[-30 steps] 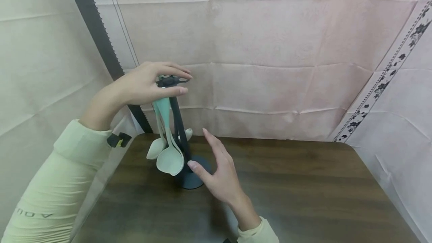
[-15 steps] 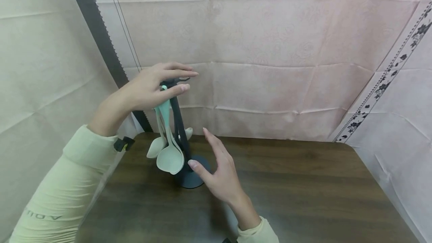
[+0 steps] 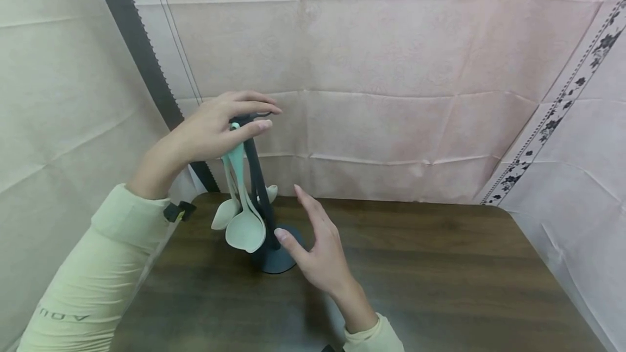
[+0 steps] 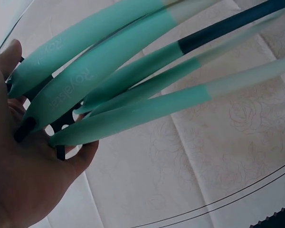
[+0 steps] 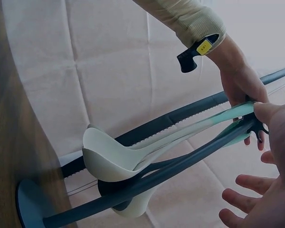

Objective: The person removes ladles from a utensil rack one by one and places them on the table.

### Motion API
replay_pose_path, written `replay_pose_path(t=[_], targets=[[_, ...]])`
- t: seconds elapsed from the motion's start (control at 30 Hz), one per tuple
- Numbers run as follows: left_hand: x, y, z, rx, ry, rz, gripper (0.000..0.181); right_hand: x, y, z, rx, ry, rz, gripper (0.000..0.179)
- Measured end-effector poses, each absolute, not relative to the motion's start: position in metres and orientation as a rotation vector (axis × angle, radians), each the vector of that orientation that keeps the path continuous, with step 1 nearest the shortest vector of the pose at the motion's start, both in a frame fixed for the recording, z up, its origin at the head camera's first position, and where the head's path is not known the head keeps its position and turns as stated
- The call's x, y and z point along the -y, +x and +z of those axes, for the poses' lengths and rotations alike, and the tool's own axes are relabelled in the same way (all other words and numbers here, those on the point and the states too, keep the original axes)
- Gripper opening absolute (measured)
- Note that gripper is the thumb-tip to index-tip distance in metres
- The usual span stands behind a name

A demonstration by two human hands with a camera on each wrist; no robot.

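A dark blue utensil stand (image 3: 275, 261) with a round base stands on the table's left side. Soup ladles and other pale utensils with mint handles hang from its hooked top, a ladle (image 3: 243, 232) foremost. My left hand (image 3: 215, 126) lies over the top, thumb on the near side and fingers reaching across, relaxed. In the left wrist view the mint handles (image 4: 133, 118) hang from dark hooks beside the palm, one handle joined to a dark shaft. To the right of the pole, my right hand (image 3: 323, 257) hovers with fingers extended, holding nothing; the right wrist view shows its spread fingers (image 5: 242, 200).
The brown wooden table (image 3: 420, 276) stretches to the right of the stand. A pale cloth (image 3: 381, 69) with creases hangs behind it, and another pale cloth (image 3: 58, 96) hangs on the left.
My left hand has shifted slightly right over the stand's top, its wrist a little lower than a second ago. My right hand and the hanging utensils stay almost where they were.
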State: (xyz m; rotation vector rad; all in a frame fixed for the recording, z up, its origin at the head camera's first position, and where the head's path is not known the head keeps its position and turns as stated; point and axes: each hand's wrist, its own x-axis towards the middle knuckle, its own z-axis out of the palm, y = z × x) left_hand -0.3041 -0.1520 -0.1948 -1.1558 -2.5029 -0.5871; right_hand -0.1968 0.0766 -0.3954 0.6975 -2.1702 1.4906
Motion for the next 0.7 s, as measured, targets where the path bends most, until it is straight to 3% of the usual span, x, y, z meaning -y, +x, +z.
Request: replay_pose_path(t=[0.7], targets=[[0.102, -0.275, -0.196, 2.682, -0.536, -0.219, 0.058, -0.080, -0.193, -0.391, 2.108, 0.733, 1.496, 0.069]])
